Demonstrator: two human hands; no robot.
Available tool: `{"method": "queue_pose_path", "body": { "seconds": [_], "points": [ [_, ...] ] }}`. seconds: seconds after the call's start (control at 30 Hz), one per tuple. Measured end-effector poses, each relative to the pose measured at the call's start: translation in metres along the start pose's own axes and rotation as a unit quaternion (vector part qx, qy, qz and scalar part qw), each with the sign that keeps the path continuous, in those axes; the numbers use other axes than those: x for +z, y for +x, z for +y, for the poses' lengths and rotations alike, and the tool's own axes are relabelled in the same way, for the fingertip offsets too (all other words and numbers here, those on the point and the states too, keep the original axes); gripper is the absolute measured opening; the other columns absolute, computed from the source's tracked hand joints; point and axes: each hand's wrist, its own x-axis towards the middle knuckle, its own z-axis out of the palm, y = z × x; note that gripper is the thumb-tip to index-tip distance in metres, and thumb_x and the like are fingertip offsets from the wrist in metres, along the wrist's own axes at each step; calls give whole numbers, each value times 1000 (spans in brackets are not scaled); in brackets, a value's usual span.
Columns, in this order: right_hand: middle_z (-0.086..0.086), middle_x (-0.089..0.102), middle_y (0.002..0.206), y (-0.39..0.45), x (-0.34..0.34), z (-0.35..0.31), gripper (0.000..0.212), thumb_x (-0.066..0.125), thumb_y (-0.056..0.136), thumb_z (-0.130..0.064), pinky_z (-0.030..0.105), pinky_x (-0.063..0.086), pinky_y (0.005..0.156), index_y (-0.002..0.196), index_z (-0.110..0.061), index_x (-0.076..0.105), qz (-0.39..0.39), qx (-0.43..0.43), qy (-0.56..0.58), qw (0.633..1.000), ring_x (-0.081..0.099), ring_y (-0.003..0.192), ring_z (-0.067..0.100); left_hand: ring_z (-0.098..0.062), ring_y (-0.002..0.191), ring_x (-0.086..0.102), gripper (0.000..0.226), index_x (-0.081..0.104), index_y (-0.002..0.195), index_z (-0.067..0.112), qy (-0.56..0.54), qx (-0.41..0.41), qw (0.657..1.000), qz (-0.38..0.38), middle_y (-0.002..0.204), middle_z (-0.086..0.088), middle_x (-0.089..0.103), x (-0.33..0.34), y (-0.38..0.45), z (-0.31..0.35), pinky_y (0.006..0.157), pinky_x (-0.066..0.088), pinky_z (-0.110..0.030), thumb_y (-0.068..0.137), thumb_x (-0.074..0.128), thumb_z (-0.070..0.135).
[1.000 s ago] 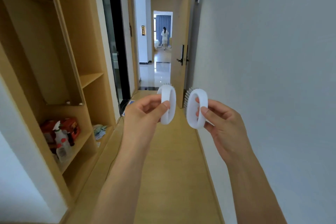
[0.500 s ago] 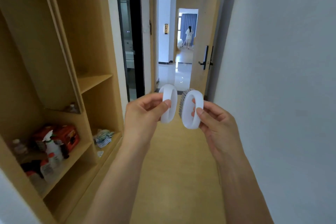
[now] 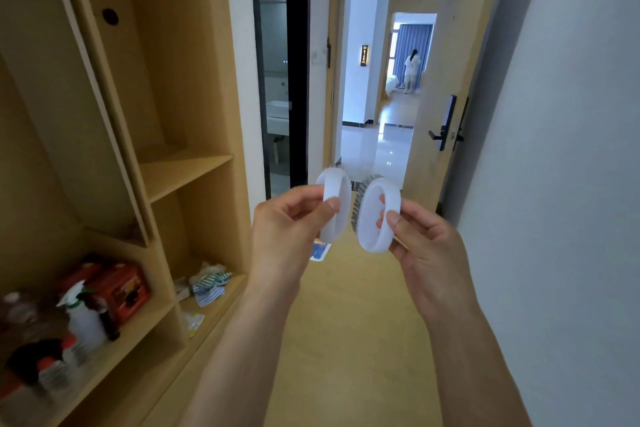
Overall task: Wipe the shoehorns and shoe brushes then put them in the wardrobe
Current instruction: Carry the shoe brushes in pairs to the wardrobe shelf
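Brushes are being held up in the middle of the hallway, one in each hand. The left hand (image 3: 287,222) is pinching the left shoe brush (image 3: 334,206) by its white oval back between thumb and fingers; the right hand (image 3: 420,236) is gripping the right shoe brush (image 3: 379,215) the same way, grey bristles facing the other brush, the two just beside each other. The open wardrobe (image 3: 194,170) is standing to the left, a spray bottle (image 3: 83,315) and red box (image 3: 119,289) sitting on its low shelf
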Motion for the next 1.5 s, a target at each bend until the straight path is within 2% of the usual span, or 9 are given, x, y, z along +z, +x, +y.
{"method": "queue_pose_path", "body": {
  "seconds": [0.23,0.43,0.63,0.8,1.03,1.13,1.3,1.37,1.5],
  "points": [
    [10,75,107,136,11,50,27,65,91,-6,40,55,89,117,-8,72,-7,-7,-5,1000,69,101,24,-5,76,70,14,76,94,23,-28,0,999,-22,85,8,75,30,133,-57,73,61,-32,86,72,13],
    [6,75,100,272,43,84,23,64,92,-10,38,55,88,113,-14,74,-12,-17,-18,1000,69,96,18,-1,74,69,14,75,92,25,-38,14,999,-29,84,9,75,39,272,-94,67,58,-22,85,72,14],
    [4,76,105,378,81,136,31,71,80,-30,43,54,92,109,-22,76,-35,-3,-25,999,70,99,20,2,76,68,18,73,89,34,-11,20,1000,-7,82,14,74,20,377,-141,66,58,-19,85,72,16],
    [4,76,104,458,128,197,24,72,83,-26,45,56,92,107,-24,77,-78,17,-13,997,70,103,23,0,78,69,15,75,93,28,5,7,999,50,86,12,75,-13,451,-181,65,57,-20,85,73,17],
    [5,75,106,577,219,278,22,68,88,-21,38,58,89,107,-25,77,-215,49,41,975,70,102,23,-4,85,67,14,76,96,31,65,10,981,180,90,16,73,-67,563,-228,68,59,-24,83,75,25],
    [3,75,104,632,258,303,21,67,91,-17,36,56,87,108,-26,77,-271,63,51,959,70,100,20,-5,85,68,16,75,97,31,76,4,968,241,91,15,73,-82,615,-240,63,55,-18,82,75,26],
    [6,73,111,708,315,341,24,69,91,-18,44,56,92,113,-20,75,-325,104,59,938,67,108,29,-3,84,68,16,75,97,31,102,11,940,324,90,17,73,-105,687,-255,62,56,-19,82,75,27],
    [2,74,108,728,336,356,22,70,90,-19,41,56,90,112,-21,75,-335,121,57,933,69,105,24,-2,83,68,15,74,94,35,108,4,928,357,90,18,73,-117,705,-264,64,57,-20,82,76,27],
    [-7,75,101,754,377,387,19,68,92,-24,26,57,75,109,-26,76,-363,151,43,918,72,93,11,4,82,67,15,72,94,38,133,-13,902,411,89,24,71,-145,731,-283,61,57,-18,81,76,30]
  ]
}}
